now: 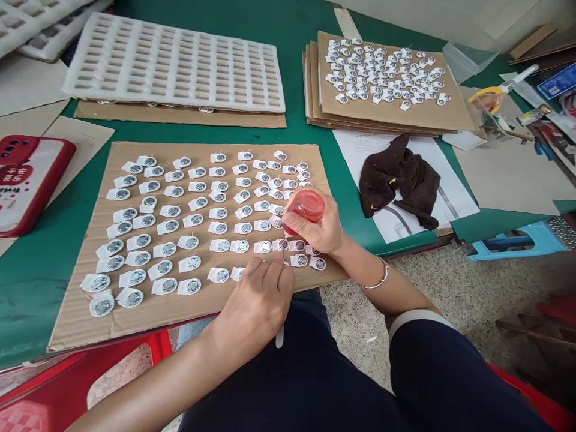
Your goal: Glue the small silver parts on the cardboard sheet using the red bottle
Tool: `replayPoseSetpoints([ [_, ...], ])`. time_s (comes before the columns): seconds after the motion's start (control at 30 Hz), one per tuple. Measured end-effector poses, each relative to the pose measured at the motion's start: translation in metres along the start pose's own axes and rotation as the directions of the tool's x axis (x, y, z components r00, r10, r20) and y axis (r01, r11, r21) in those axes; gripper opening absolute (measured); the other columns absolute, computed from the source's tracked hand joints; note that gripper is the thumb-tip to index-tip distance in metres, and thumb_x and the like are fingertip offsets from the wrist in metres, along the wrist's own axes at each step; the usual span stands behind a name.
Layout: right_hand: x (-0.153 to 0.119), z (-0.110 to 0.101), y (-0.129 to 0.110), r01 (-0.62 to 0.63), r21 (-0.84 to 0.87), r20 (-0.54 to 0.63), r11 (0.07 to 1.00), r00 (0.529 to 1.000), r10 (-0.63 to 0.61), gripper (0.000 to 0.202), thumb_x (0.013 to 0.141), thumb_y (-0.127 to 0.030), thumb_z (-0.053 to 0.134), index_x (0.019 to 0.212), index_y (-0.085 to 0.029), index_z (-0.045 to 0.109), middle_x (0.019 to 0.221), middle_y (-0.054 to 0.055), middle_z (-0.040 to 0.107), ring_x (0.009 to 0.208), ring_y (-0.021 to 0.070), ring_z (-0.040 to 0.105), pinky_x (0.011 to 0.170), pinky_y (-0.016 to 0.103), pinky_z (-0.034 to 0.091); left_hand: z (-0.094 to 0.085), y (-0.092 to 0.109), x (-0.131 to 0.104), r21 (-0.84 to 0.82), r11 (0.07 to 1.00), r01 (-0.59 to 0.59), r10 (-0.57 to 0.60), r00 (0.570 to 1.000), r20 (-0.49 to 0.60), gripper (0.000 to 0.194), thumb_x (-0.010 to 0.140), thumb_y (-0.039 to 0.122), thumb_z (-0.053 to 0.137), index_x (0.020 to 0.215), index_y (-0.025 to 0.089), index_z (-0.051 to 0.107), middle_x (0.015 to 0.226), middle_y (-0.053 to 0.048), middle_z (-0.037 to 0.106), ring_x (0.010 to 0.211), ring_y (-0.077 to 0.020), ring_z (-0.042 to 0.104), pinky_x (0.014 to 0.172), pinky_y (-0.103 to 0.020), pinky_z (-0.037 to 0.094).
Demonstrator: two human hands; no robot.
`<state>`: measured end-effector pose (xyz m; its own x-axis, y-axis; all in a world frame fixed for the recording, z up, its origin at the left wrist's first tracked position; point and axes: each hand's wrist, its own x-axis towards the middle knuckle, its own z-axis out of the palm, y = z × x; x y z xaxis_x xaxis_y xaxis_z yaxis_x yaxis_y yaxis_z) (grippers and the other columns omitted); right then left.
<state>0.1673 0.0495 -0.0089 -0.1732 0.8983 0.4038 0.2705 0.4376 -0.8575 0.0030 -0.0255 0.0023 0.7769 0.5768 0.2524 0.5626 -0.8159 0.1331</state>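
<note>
My right hand (324, 225) is wrapped round a soft red squeeze bottle (306, 205), tipped down over the right side of a cardboard sheet (202, 312). Rows of small round metallic discs on white paper tabs cover the sheet, among them a disc (219, 275) left of my hands. My left hand (263, 294) is closed on a slim metal tool (279, 337), possibly tweezers; its flat rounded end sticks out below the palm. The tool's tip and the bottle's nozzle meet close to the discs at the front right, partly hidden by my fingers.
A white slotted foam tray (180, 66) lies behind the sheet. Stacked cardboard (387, 114) at the back right carries many more discs. A dark brown cloth (400, 180) rests on printed paper. Yellow-handled scissors (490, 96) lie far right, a red-cased phone (31, 180) far left.
</note>
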Motion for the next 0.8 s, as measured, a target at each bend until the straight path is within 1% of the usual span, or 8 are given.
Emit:
replayPoseSetpoints([
  [0.17, 0.000, -0.001, -0.001, 0.019, -0.030, -0.012, 0.999, 1.000, -0.020, 0.022, 0.072, -0.040, 0.064, 0.075, -0.020, 0.054, 0.071, 0.000, 0.058, 0.065, 0.0129, 0.054, 0.062, 0.032, 0.049, -0.003, -0.002, 0.002, -0.080, 0.997, 0.017, -0.016, 1.000, 0.019, 0.018, 0.071, -0.004, 0.041, 0.072, 0.010, 0.052, 0.069, -0.008, 0.050, 0.072, -0.0221, 0.051, 0.064, -0.039, 0.047],
  [0.37, 0.000, -0.002, -0.002, 0.038, -0.026, 0.002, 0.999, 0.999, -0.038, 0.021, 0.071, -0.039, 0.065, 0.074, -0.021, 0.054, 0.070, 0.000, 0.058, 0.063, 0.0132, 0.054, 0.061, 0.032, 0.049, -0.012, -0.005, 0.006, -0.186, 0.978, 0.092, -0.077, 0.993, 0.087, 0.018, 0.069, -0.003, 0.040, 0.066, 0.013, 0.048, 0.069, -0.006, 0.048, 0.067, -0.0189, 0.048, 0.069, -0.040, 0.045],
  [0.47, 0.000, -0.001, -0.002, 0.049, -0.042, 0.012, 0.998, 0.999, -0.048, 0.022, 0.070, -0.040, 0.066, 0.073, -0.021, 0.054, 0.072, 0.001, 0.059, 0.065, 0.0134, 0.055, 0.064, 0.033, 0.050, -0.014, -0.008, 0.005, -0.252, 0.959, 0.133, -0.104, 0.987, 0.127, 0.018, 0.070, -0.002, 0.040, 0.070, 0.013, 0.049, 0.071, -0.006, 0.050, 0.069, -0.0189, 0.049, 0.066, -0.036, 0.044],
  [0.53, 0.000, 0.000, -0.002, 0.033, -0.046, 0.024, 0.998, 0.999, -0.032, 0.022, 0.070, -0.039, 0.066, 0.073, -0.021, 0.054, 0.073, 0.001, 0.059, 0.066, 0.0131, 0.056, 0.065, 0.033, 0.050, -0.015, -0.012, 0.004, -0.299, 0.942, 0.150, -0.113, 0.984, 0.140, 0.017, 0.071, -0.001, 0.041, 0.074, 0.013, 0.050, 0.073, -0.006, 0.051, 0.069, -0.0187, 0.049, 0.065, -0.035, 0.043],
  [0.63, 0.001, -0.005, -0.004, 0.006, -0.032, 0.039, 0.999, 0.999, -0.005, 0.023, 0.070, -0.040, 0.066, 0.073, -0.021, 0.054, 0.070, 0.000, 0.059, 0.064, 0.0128, 0.056, 0.063, 0.032, 0.050, -0.017, -0.020, 0.004, -0.389, 0.902, 0.188, -0.147, 0.980, 0.134, 0.019, 0.074, 0.002, 0.041, 0.083, 0.013, 0.053, 0.075, -0.005, 0.053, 0.070, -0.0174, 0.050, 0.065, -0.031, 0.042],
  [0.7, 0.001, -0.012, -0.007, -0.015, 0.012, 0.009, 1.000, 1.000, 0.014, 0.023, 0.071, -0.042, 0.063, 0.074, -0.021, 0.054, 0.070, -0.001, 0.058, 0.064, 0.0125, 0.056, 0.061, 0.031, 0.051, -0.019, -0.027, 0.006, -0.455, 0.862, 0.226, -0.178, 0.973, 0.145, 0.019, 0.078, 0.005, 0.041, 0.086, 0.015, 0.054, 0.073, -0.003, 0.055, 0.068, -0.0154, 0.051, 0.062, -0.029, 0.040],
  [0.73, -0.001, -0.015, -0.009, -0.028, 0.049, -0.033, 0.998, 0.999, 0.030, 0.023, 0.072, -0.043, 0.062, 0.077, -0.021, 0.054, 0.070, -0.001, 0.058, 0.063, 0.0123, 0.056, 0.060, 0.031, 0.051, -0.021, -0.031, 0.008, -0.482, 0.840, 0.249, -0.196, 0.968, 0.159, 0.018, 0.080, 0.007, 0.042, 0.086, 0.016, 0.055, 0.072, -0.002, 0.055, 0.066, -0.0142, 0.051, 0.060, -0.027, 0.039],
  [0.8, -0.008, -0.021, -0.014, -0.046, 0.130, -0.151, 0.990, 0.986, 0.066, 0.028, 0.074, -0.046, 0.059, 0.088, -0.023, 0.052, 0.074, -0.001, 0.058, 0.065, 0.0125, 0.058, 0.060, 0.030, 0.052, -0.023, -0.039, 0.013, -0.520, 0.797, 0.307, -0.230, 0.951, 0.209, 0.015, 0.082, 0.012, 0.043, 0.082, 0.018, 0.057, 0.068, 0.001, 0.056, 0.060, -0.0115, 0.050, 0.055, -0.025, 0.037],
])
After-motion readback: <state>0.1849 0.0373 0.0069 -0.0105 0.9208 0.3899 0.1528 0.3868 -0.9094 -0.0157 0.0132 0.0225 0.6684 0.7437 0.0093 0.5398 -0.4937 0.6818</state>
